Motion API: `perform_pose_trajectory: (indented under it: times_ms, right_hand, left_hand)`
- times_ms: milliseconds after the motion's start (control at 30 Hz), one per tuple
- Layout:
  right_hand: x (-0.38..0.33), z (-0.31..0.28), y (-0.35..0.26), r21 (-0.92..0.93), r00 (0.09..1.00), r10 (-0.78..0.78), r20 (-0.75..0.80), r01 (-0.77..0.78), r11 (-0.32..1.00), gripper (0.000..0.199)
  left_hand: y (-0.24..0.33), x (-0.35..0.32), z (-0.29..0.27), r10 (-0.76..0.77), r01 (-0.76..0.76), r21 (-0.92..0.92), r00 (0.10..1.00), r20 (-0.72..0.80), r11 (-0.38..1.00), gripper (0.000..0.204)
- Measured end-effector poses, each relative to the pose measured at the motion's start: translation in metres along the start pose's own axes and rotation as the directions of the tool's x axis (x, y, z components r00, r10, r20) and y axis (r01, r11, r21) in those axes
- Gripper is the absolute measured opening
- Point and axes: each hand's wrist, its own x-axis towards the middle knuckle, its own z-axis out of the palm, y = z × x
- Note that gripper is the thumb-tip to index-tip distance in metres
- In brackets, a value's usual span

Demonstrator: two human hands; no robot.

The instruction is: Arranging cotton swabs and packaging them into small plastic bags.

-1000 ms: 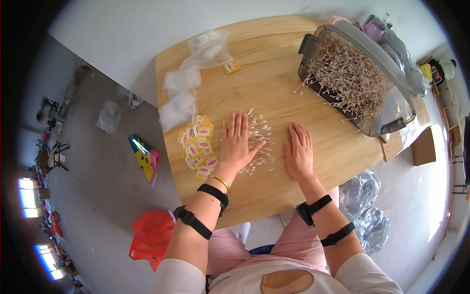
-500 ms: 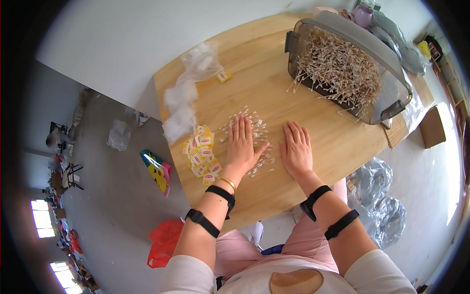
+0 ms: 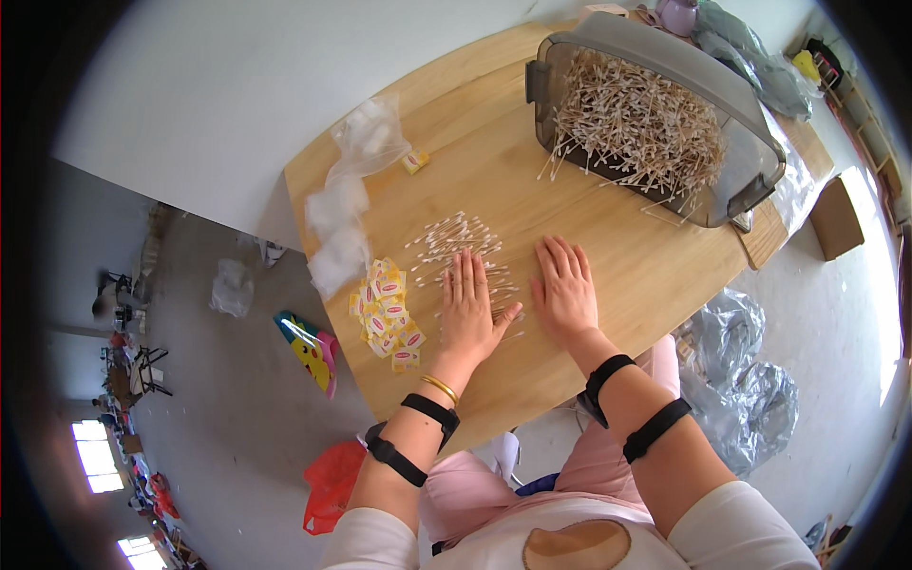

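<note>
Loose cotton swabs (image 3: pixel 453 235) with white tips lie spread on the wooden table. My left hand (image 3: pixel 469 309) rests flat over the near part of them, fingers straight and thumb out, hiding those beneath. To its right my right hand (image 3: pixel 565 285) lies flat on bare wood, fingers stretched, holding nothing. A heap of small yellow-and-white paper labels (image 3: pixel 385 313) sits just left of my left hand. At the far right a grey clear bin (image 3: pixel 655 38) lies on its side, with a large mass of cotton swabs (image 3: pixel 636 119) inside, some poking past its rim.
White cotton-like clumps (image 3: pixel 334 228) and a clear plastic bag (image 3: pixel 366 133) line the table's left edge, near a small yellow packet (image 3: pixel 415 161). Below the table are a red bag (image 3: pixel 332 484), silvery plastic bags (image 3: pixel 741 380) and a cardboard box (image 3: pixel 836 218).
My left hand has slid toward me over the swabs, uncovering more of them on the far side. My right hand stays nearly in place; the whole view has shifted slightly.
</note>
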Motion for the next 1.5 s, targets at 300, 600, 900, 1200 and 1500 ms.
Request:
perform_pose_trajectory:
  times_ms: [300, 600, 900, 1200, 1500]
  right_hand:
    - [0.000, 0.000, 0.003, 0.002, 1.000, 0.010, -0.019, -0.010, 1.000, 0.052]
    - [-0.001, 0.002, 0.000, 0.006, 0.999, -0.006, -0.039, 0.006, 1.000, 0.052]
    - [-0.001, 0.003, 0.000, -0.002, 0.999, -0.008, -0.050, 0.008, 1.000, 0.051]
    - [-0.002, -0.001, -0.002, -0.008, 0.999, -0.007, -0.047, 0.007, 1.000, 0.048]
    - [-0.004, 0.004, 0.001, -0.010, 0.999, 0.009, -0.042, -0.010, 1.000, 0.049]
  left_hand:
    - [0.009, 0.009, 0.002, -0.030, 0.032, 0.015, 0.991, -0.128, 0.999, 0.097]
    - [-0.009, 0.020, 0.004, -0.046, 0.046, 0.017, 0.999, -0.019, 0.999, 0.096]
    - [-0.001, 0.035, 0.004, -0.138, 0.138, 0.086, 0.990, -0.009, 0.987, 0.097]
    - [-0.013, 0.035, 0.003, -0.009, 0.011, 0.025, 0.998, -0.067, 1.000, 0.097]
    - [-0.006, 0.015, -0.001, 0.071, -0.070, 0.036, 0.997, -0.027, 0.997, 0.096]
